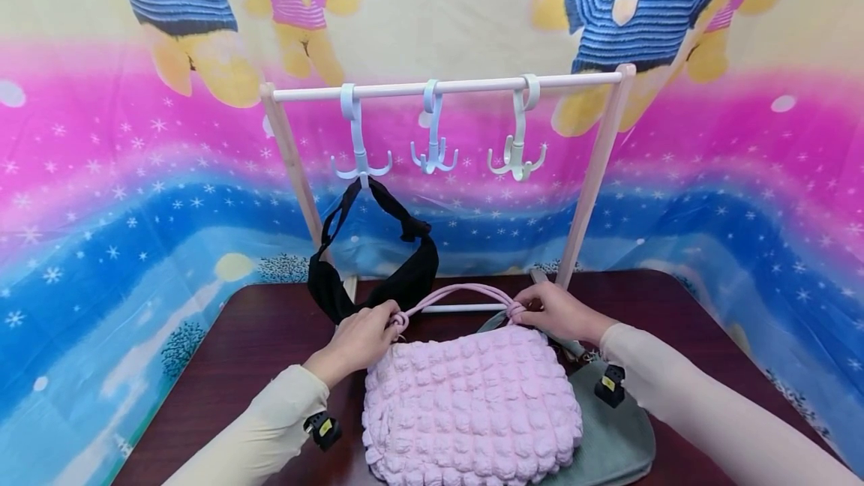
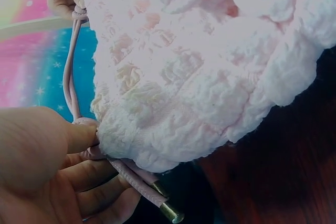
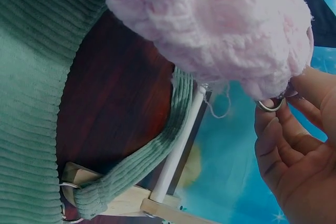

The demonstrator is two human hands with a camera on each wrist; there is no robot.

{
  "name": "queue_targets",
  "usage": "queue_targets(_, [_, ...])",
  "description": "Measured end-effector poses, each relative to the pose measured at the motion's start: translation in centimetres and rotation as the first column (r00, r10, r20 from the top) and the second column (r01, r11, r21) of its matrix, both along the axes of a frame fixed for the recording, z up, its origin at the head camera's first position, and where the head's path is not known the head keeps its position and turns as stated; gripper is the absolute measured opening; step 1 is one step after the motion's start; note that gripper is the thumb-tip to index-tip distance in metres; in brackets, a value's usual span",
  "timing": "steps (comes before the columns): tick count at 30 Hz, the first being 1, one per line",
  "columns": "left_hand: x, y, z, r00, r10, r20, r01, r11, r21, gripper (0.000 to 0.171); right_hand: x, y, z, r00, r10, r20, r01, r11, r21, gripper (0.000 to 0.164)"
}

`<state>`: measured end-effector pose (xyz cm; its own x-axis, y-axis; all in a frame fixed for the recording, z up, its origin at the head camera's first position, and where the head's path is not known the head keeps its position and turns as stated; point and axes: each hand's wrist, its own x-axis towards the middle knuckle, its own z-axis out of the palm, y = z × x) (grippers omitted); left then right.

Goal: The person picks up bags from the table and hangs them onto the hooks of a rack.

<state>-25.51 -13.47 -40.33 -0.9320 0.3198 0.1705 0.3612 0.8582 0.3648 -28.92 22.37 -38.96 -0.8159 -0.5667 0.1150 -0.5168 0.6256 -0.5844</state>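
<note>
A pink puffy bag (image 1: 472, 403) with a bubbled surface is held up by its cord handle (image 1: 466, 286) between both hands. My left hand (image 1: 361, 340) pinches the knot at the handle's left end; in the left wrist view, cord ends with metal tips (image 2: 172, 212) hang below the fingers. At the handle's right end, my right hand (image 1: 563, 312) grips the knot, and the right wrist view shows a metal ring (image 3: 270, 106) at its fingertips. Behind the pink bag lies a green corduroy bag (image 1: 617, 426), partly covered, its strap (image 3: 142, 156) stretching over the table.
A wooden rack with a white rail (image 1: 472, 85) stands at the table's back. From it hang a left blue hook (image 1: 358, 142), a middle blue hook (image 1: 434, 148) and a pale green hook (image 1: 517, 148). A black bag (image 1: 415, 272) hangs from the left one. Dark table (image 1: 250, 366) underneath.
</note>
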Motion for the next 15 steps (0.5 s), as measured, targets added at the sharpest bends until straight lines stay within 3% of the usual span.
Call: queue_targets(15, [0.42, -0.05, 1.02, 1.000, 0.000, 0.019, 0.000, 1.000, 0.017, 0.009, 0.74, 0.52, 0.73, 0.999, 0.015, -0.031, -0.016, 1.000, -0.018, 0.012])
